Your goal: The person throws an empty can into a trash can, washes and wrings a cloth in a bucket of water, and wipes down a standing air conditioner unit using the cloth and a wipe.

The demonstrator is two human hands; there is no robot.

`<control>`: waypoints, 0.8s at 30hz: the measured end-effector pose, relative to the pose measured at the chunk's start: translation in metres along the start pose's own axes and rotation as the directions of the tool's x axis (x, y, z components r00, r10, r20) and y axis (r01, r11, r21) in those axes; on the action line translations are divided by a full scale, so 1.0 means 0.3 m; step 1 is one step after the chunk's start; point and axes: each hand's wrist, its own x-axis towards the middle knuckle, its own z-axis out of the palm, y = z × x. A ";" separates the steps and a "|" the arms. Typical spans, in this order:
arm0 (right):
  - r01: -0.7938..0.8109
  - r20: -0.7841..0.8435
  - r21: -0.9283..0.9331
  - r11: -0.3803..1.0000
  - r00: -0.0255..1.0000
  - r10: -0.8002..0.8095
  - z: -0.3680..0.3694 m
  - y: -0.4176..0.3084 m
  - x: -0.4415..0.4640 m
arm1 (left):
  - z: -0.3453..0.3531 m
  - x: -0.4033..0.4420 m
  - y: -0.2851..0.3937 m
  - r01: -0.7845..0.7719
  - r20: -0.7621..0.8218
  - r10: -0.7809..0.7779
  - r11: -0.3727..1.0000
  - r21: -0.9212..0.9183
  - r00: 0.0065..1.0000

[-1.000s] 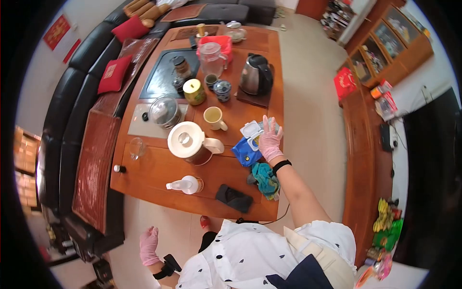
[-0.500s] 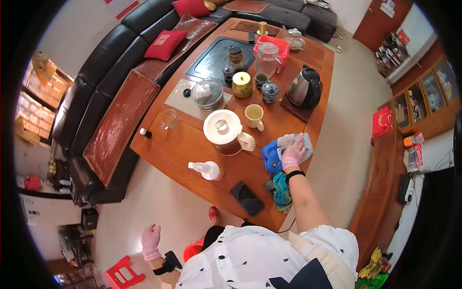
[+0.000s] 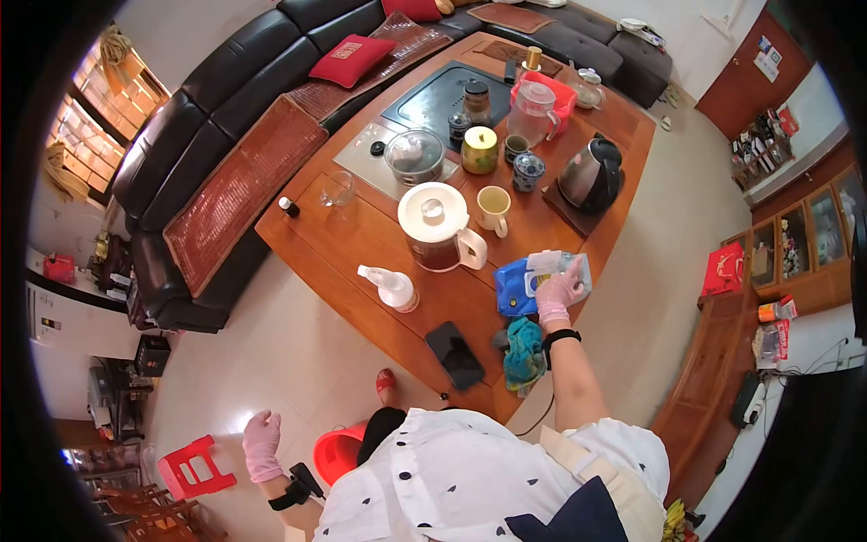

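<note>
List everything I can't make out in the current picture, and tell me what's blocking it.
- Head view: the middle of the blue packet, covered by the right hand; whether those fingers grip or merely rest is unclear.
- Head view: the palm of the left hand, hidden by its curled fingers.
- Head view: part of the red bucket, behind the wearer's clothing.
- Head view: writing on the door papers, too small.

Pink gloves [image 3: 263, 459] cover the left grip [image 3: 262, 443] and right grip [image 3: 560, 294]. Each wrist wears a black band [image 3: 562, 336]; the lower-left one carries a dark boxy attachment [image 3: 308, 480]. Along the bottom: a white shirt [image 3: 461, 461] with small dark motifs, short sleeve [image 3: 637, 447], cream strap [image 3: 591, 471], navy piece [image 3: 578, 513], black legwear [image 3: 381, 434], red shoe [image 3: 386, 383].
</note>
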 end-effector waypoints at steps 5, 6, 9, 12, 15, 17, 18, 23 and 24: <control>0.168 0.068 -0.248 0.954 0.985 -0.156 -0.072 -0.035 0.037 | 0.057 0.038 -0.046 -0.107 -0.020 0.106 0.990 -0.092 0.994; 0.154 0.038 -0.149 0.977 0.988 -0.150 -0.090 -0.053 0.042 | 0.071 0.052 -0.051 -0.111 -0.002 0.111 0.989 -0.101 0.994; 0.244 0.090 -0.263 0.934 0.970 -0.228 -0.141 -0.073 0.033 | 0.083 0.038 -0.008 -0.097 0.011 0.097 0.994 -0.052 0.995; 0.269 0.065 -0.265 0.926 0.963 -0.261 -0.102 0.006 0.033 | 0.051 -0.018 0.079 -0.053 0.071 0.055 0.998 -0.027 0.996; 0.331 0.051 -0.217 0.918 0.943 -0.328 -0.099 -0.033 0.068 | 0.046 -0.072 0.204 -0.122 0.096 0.121 0.992 0.006 0.988; 0.231 0.140 -0.221 0.948 0.969 -0.203 -0.144 -0.031 0.022 | 0.043 -0.108 0.284 -0.307 0.170 0.315 0.949 -0.074 0.934; 0.233 0.125 -0.225 0.946 0.970 -0.209 -0.197 -0.051 0.025 | 0.039 -0.118 0.373 -0.354 0.253 0.381 0.924 -0.145 0.889; 0.341 0.224 -0.127 0.931 0.925 -0.308 -0.236 -0.076 -0.046 | 0.081 -0.259 0.946 -0.912 0.328 0.888 0.384 -0.144 0.322; 0.389 0.277 -0.179 0.904 0.901 -0.333 -0.192 -0.070 -0.018 | 0.214 -0.231 1.026 -0.980 0.149 0.980 0.150 -0.133 0.130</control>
